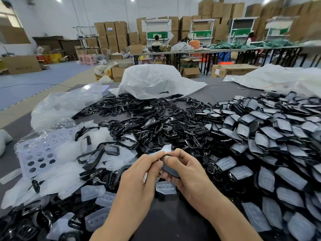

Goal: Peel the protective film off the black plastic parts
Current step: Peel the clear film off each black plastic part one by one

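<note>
My right hand [188,173] grips a small black plastic part [169,168] just above the table's near edge. My left hand [142,176] pinches a whitish protective film [165,150] that sticks up from the top of that part. Both hands meet at the centre of the view. A large heap of film-covered black parts [264,141] fills the right side. Bare black frames [139,126] lie piled in the middle and at lower left. Loose peeled films [69,174] lie scattered to the left.
Clear plastic bags [152,80] lie at the back of the dark table [173,223]. A pale perforated tray [40,153] sits at the left. Beyond are cardboard boxes, long tables and seated people in a warehouse.
</note>
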{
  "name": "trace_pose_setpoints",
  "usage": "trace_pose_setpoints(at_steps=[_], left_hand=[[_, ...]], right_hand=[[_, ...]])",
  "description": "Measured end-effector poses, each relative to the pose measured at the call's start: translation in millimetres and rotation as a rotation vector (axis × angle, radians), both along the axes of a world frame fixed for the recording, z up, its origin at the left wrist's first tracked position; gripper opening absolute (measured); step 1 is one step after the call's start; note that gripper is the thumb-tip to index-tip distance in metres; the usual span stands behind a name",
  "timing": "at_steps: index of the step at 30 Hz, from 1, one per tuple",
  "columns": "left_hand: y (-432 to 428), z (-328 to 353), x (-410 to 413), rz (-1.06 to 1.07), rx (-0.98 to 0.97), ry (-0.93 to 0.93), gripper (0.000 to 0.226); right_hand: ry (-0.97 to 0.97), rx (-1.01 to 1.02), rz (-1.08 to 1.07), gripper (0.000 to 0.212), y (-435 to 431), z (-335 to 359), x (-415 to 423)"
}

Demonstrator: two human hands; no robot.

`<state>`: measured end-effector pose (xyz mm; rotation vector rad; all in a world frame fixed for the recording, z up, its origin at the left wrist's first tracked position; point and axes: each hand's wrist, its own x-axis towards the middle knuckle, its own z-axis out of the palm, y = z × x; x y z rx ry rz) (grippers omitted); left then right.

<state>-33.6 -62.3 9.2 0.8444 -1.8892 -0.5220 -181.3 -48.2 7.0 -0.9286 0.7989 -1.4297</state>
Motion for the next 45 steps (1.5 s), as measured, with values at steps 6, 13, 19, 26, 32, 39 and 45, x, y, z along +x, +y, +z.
trace_pose_setpoints(at_steps=[6,13,19,26,32,39,45], left_hand=[[2,-1,0,0.031,0.038,0.008,0.022],[6,-6,-3,-0.040,-0.262,-0.417,0.026],[12,-14,-11,-0.120,-0.188,-0.350,0.038],[3,-7,-4,0.001,0.168,0.098,0.017],[1,-2,-7,-0.015,0.347,0.203,0.012],[-6,-4,-4,0.067,0.363,0.276,0.010],[-1,-2,-7,-0.009,0.442,0.357,0.019]], right_hand=[[-0.013,-0.009,-0.022,0.013,-1,0,-1],[-0.014,0.086,-0.193,0.013,-3,-2,-3],[-0.066,0.134,-0.191,0.011,-4,0,-8],[-0.039,0.081,-0.130,0.017,-3,0,-5],[0.069,-0.017,-0.032,0.026,-1,-6,2],[0.029,0.006,-0.088,0.015,-3,-9,2],[0.042,0.000,-0.062,0.015,-2,-7,2]])
